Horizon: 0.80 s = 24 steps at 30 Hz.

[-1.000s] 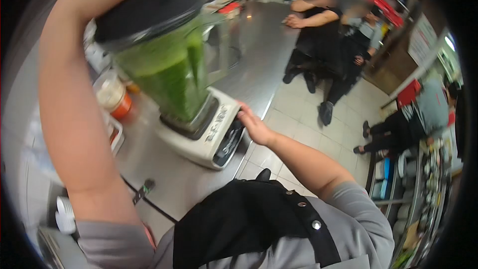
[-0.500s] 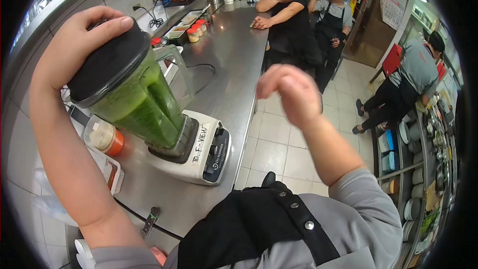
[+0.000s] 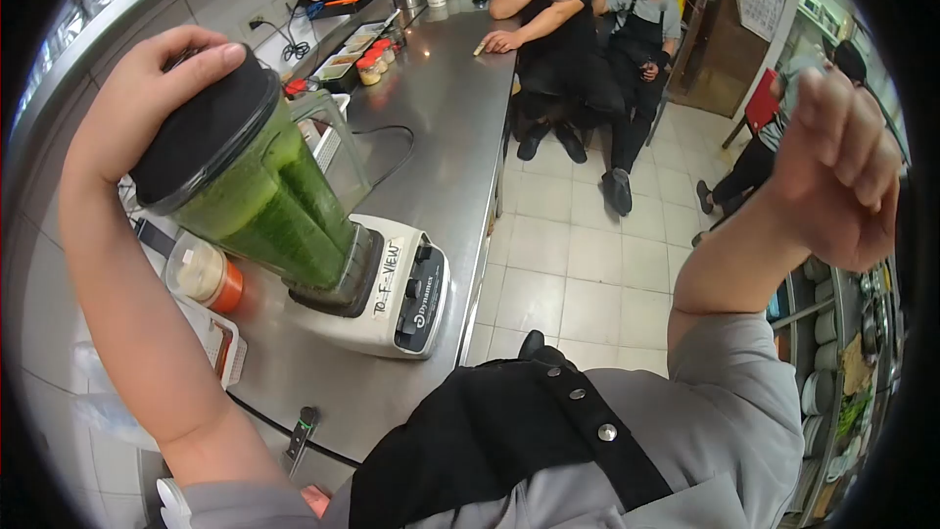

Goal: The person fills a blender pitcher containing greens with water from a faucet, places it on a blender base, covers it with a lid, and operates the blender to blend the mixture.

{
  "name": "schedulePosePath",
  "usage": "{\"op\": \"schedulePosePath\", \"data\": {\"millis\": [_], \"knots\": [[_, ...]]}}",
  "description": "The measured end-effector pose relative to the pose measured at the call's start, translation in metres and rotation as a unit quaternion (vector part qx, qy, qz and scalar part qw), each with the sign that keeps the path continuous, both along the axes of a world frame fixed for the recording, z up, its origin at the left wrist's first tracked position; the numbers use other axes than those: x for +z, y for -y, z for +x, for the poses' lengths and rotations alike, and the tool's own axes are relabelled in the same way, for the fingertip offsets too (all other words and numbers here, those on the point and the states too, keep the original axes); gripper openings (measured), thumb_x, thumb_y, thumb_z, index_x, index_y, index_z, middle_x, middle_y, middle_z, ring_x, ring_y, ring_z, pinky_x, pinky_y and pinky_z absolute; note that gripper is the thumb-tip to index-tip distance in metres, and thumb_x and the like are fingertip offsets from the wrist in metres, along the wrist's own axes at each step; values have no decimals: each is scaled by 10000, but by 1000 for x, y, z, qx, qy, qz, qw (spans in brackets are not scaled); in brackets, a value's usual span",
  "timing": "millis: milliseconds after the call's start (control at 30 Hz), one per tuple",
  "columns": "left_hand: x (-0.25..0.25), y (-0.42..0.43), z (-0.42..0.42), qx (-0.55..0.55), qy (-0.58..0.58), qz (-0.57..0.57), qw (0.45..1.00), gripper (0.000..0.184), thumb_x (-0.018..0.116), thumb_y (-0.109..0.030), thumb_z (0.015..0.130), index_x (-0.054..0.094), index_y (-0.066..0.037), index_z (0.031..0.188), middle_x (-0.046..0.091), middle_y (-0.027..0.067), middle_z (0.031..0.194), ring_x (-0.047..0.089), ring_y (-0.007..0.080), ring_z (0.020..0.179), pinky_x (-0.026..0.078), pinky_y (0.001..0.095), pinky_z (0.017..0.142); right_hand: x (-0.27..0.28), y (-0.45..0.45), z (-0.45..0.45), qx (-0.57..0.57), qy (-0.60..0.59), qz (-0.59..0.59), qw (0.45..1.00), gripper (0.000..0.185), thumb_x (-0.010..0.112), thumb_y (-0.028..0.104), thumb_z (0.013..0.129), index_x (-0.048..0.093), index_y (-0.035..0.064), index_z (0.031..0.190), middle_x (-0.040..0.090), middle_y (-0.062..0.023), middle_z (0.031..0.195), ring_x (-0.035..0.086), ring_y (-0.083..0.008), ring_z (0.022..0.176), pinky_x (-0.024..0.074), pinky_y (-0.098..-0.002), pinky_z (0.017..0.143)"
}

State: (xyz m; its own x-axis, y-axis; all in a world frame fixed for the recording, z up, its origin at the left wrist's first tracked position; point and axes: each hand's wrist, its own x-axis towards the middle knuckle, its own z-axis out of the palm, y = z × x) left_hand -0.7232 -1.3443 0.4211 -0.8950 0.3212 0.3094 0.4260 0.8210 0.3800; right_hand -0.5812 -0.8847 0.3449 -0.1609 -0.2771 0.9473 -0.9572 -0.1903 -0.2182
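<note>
My left hand (image 3: 181,69) is wrapped over the black blender lid (image 3: 211,122), its thumb and fingers pressing on the top. Beneath the lid, a clear blender jar (image 3: 284,211) holds green liquid with paler froth above it. The jar sits tilted in view on a white blender base (image 3: 382,284) with a black control panel and handwritten lettering. Away to the right, my right hand (image 3: 842,171) is raised over the floor side, fingers curled in loosely. Nothing shows in it, and it touches nothing.
The steel counter (image 3: 431,137) carries an orange-and-white container (image 3: 206,274), red-lidded jars (image 3: 372,64) and a black cable. Two people sit by the far end; one person's hand (image 3: 501,41) rests there. Another person stands behind my right hand, near shelves of dishes (image 3: 818,392).
My right hand has swung right and outward, away from the counter edge. My left hand stays on the blender lid. The view has shifted slightly.
</note>
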Motion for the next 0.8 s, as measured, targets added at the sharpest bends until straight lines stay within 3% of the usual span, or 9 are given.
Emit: {"op": "schedulePosePath", "data": {"millis": [100, 200, 300, 367, 467, 500, 600, 700, 800], "knots": [[-2, 3, -5, -1, -14, -14, 1000, 499, 658, -469, 869, 652, -43, 1130, 642, 43, 944, 606, 102, 843, 466, 223, 756, 0, -21, 18, -64, -20, -63, 996, 206, 515, 371, 833, 638, 216, 778, 467, 45, 746, 401, -166, 783, 266, -379, 851], [-3, 1, -1, 18, -16, -24, 999, 476, 648, -478, 874, 659, -73, 1123, 651, 47, 949, 625, 107, 833, 488, 232, 741, -6, -19, 38, -113, -19, -30, 993, 200, 571, 421, 849, 684, 257, 829, 544, 72, 747, 439, -132, 764, 288, -329, 800], [-5, 5, -5, -1, -25, -18, 1000, 473, 645, -483, 875, 660, -80, 1123, 651, 51, 947, 629, 108, 836, 492, 236, 740, 0, 24, 37, -44, -81, 104, 990, 286, 467, 374, 992, 569, 262, 1235, 627, -7, 838, 544, -176, 712, 418, -335, 661], [-9, 5, -4, 4, -26, -11, 1000, 484, 645, -486, 876, 657, -76, 1132, 651, 52, 951, 627, 108, 836, 491, 234, 744, 8, 29, 43, 17, -72, 172, 982, 277, 471, 303, 1003, 588, 243, 1247, 666, -20, 854, 591, -162, 695, 457, -311, 638], [-7, 4, -6, 11, -33, -12, 999, 491, 645, -488, 875, 654, -73, 1137, 651, 53, 956, 626, 108, 835, 491, 232, 747, 17, 4, 52, 61, -25, 226, 972, 165, 607, 177, 890, 769, 207, 881, 709, 50, 798, 618, -59, 685, 408, -216, 673], [-6, 4, -6, 11, -28, -12, 999, 493, 645, -488, 874, 654, -72, 1138, 651, 53, 956, 626, 107, 835, 491, 232, 748, 15, 12, 53, 69, -42, 239, 968, 174, 616, 142, 888, 776, 205, 859, 723, 62, 785, 629, -37, 650, 403, -185, 626], [-5, 4, -7, 3, -20, -5, 1000, 497, 649, -490, 870, 654, -71, 1137, 652, 54, 950, 628, 108, 829, 492, 232, 745, 3, 2, 66, 83, -105, 154, 979, 217, 616, 70, 883, 789, 193, 839, 732, 70, 753, 641, -21, 607, 401, -141, 586], [-8, 5, -5, 0, -16, 1, 1000, 495, 650, -488, 870, 654, -70, 1135, 654, 53, 941, 631, 108, 824, 494, 232, 738, -2, -18, 75, 81, -114, 100, 985, 192, 636, 121, 898, 790, 200, 815, 732, 64, 750, 646, -18, 638, 426, -159, 638], [-7, 3, -3, 2, -17, 2, 1000, 485, 652, -479, 873, 656, -69, 1132, 656, 50, 937, 635, 108, 820, 496, 230, 732, 9, -25, 70, 36, -29, 226, 973, 142, 639, 189, 933, 781, 204, 932, 742, 42, 854, 669, -48, 729, 460, -195, 691]]}}
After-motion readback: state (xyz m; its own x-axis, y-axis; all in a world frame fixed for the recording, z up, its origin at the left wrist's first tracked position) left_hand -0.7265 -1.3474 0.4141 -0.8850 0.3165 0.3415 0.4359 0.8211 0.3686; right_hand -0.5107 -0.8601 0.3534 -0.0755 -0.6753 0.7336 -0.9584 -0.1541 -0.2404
